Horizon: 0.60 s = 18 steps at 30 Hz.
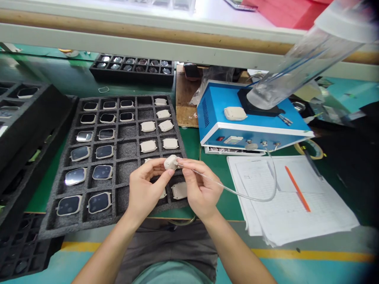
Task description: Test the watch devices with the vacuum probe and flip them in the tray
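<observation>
My left hand (148, 185) pinches a small beige watch case (171, 162) between thumb and fingers, above the right side of the foam tray. Against the side of that case, my right hand (203, 185) holds the tip of a thin clear tube (233, 192). The tube curves back to a fitting on the front of a blue machine (213, 104). Below the hands, the grey foam tray (127, 154) has dark-screened watch cases on its left and beige-backed ones on its right. My hands hide some of the lower compartments.
Another beige watch case (235, 113) lies on the machine, by a leaning clear cylinder (304, 59). Papers (257, 213) with an orange stick (297, 189) lie right. Black foam trays (38, 114) are stacked left; a black tray (133, 75) stands behind. A shelf edge (148, 43) crosses above.
</observation>
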{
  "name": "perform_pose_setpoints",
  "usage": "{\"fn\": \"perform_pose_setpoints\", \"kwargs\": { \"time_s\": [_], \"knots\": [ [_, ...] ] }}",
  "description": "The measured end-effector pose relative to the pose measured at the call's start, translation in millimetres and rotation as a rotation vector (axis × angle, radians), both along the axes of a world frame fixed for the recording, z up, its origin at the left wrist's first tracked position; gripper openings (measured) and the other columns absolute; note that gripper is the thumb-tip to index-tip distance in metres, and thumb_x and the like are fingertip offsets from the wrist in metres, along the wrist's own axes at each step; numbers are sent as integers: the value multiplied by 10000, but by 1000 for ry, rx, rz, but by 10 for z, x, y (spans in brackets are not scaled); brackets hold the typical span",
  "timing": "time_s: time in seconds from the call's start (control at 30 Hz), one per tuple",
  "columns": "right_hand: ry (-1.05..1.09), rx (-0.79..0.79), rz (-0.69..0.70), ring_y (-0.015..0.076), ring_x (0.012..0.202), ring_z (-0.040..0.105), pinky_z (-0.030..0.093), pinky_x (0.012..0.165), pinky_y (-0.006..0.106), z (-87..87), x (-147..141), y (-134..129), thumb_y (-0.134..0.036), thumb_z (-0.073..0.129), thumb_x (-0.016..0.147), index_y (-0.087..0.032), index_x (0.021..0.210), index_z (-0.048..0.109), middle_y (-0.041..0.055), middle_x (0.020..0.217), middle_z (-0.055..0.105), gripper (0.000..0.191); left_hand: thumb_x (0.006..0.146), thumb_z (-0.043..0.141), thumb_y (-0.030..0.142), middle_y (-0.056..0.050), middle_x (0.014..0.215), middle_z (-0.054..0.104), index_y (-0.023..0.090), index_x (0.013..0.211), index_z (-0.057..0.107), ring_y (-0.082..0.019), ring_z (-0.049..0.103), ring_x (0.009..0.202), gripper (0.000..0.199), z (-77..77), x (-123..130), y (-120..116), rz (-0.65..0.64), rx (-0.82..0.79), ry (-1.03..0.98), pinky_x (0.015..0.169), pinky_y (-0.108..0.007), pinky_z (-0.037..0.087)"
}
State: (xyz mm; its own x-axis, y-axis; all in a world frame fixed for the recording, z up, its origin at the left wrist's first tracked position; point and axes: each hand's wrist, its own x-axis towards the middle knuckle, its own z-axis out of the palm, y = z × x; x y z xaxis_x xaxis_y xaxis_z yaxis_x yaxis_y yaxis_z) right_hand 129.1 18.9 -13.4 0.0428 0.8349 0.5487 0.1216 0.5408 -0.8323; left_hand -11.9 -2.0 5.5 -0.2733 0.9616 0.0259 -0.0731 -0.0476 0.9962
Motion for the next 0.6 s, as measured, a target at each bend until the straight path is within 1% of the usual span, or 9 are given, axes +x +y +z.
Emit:
{"fn": "perform_pose_setpoints", "kwargs": {
  "time_s": [0.33, 0.6],
  "knots": [
    [-13, 11, 0, 217, 1001, 783, 671, 882, 407, 5, 10, 3, -144, 644, 985, -265, 1047, 761, 57, 1047, 810, 179, 789, 853, 235, -56, 928, 822, 178, 981, 812, -199, 780, 820, 204, 8, 15, -2, 12, 3, 14, 786, -291, 654],
    [3, 12, 18, 209, 998, 778, 665, 885, 390, -7, 4, 5, -121, 644, 978, -255, 1057, 766, 56, 1048, 806, 198, 780, 859, 217, -41, 921, 827, 175, 972, 814, -167, 782, 807, 202, 9, 4, -4, 18, 11, 5, 778, -234, 648]
  ]
}}
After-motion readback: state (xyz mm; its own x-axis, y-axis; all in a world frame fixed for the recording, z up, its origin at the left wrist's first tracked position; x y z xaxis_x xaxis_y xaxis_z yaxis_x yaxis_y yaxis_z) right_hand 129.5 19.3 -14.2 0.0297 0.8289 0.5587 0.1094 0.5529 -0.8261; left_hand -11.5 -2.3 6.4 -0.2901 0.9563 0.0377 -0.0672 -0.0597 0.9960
